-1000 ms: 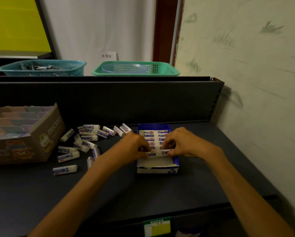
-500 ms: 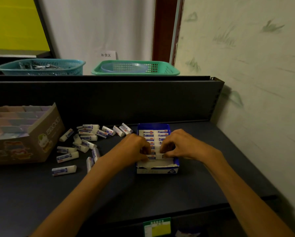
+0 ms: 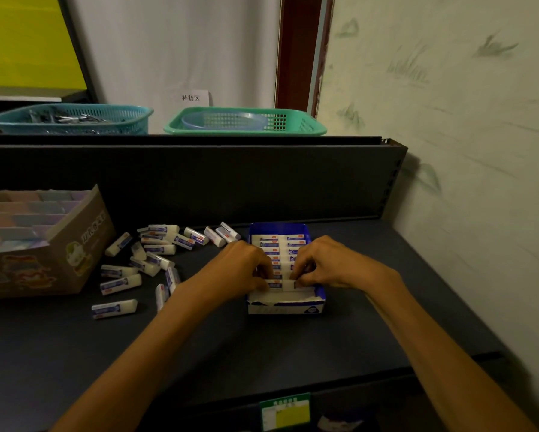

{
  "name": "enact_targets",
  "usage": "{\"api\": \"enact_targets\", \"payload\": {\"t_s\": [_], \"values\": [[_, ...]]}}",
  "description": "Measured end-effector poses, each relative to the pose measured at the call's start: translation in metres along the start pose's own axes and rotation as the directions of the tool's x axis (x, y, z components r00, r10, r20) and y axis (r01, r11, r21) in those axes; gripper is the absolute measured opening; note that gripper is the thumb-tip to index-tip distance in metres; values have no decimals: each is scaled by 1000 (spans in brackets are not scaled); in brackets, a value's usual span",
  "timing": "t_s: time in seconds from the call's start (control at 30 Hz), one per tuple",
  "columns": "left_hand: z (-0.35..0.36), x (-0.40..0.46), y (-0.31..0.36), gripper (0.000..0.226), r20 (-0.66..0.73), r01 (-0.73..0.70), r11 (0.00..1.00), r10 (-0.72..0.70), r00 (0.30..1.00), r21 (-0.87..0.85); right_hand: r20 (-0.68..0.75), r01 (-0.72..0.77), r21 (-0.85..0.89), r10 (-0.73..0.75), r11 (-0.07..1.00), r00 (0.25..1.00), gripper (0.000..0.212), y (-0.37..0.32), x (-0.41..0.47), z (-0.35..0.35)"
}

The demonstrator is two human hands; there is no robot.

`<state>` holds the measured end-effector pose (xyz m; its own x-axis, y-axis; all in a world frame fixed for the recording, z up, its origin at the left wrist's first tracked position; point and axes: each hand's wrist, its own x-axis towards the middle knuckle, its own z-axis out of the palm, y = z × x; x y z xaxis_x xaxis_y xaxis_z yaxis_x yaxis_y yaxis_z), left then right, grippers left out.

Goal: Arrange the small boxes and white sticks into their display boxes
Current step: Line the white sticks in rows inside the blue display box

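Holding one white stick (image 3: 280,284) between them at the near end of the blue display box (image 3: 285,302): left hand (image 3: 241,267) and right hand (image 3: 325,265), fingers of each curled and pinching the stick's ends. Box: two rows of sticks, on dark shelf (image 3: 262,347). Loose sticks (image 3: 155,257): scattered left of box. Cardboard display box (image 3: 40,241): far left.

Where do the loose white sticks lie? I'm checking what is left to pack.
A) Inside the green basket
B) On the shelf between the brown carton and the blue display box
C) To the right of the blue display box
B: the loose white sticks lie scattered on the dark shelf, between the brown carton and the blue display box.
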<state>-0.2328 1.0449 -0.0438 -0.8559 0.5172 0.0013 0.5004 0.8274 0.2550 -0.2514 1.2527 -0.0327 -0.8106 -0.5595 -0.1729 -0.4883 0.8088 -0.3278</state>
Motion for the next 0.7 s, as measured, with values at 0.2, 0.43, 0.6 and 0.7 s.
{"api": "enact_targets", "payload": {"t_s": [0.2,0.43,0.6,0.7], "values": [[2,0,0,30,-2,4,1000,-4,1000,19,-1,7,-21,-7,1000,1000,23,1,0,1],[1,-1,1,29,-6,0,1000,0,1000,11,-34,6,68,-3,998,999,20,1,-6,1],[0,-4,1,28,-25,-8,1000,7,1000,-29,-49,-6,91,11,996,999,14,2,-3,2],[1,-3,1,28,-32,-1,999,-1,999,-45,-36,-4,105,8,994,999,14,2,-2,1]]}}
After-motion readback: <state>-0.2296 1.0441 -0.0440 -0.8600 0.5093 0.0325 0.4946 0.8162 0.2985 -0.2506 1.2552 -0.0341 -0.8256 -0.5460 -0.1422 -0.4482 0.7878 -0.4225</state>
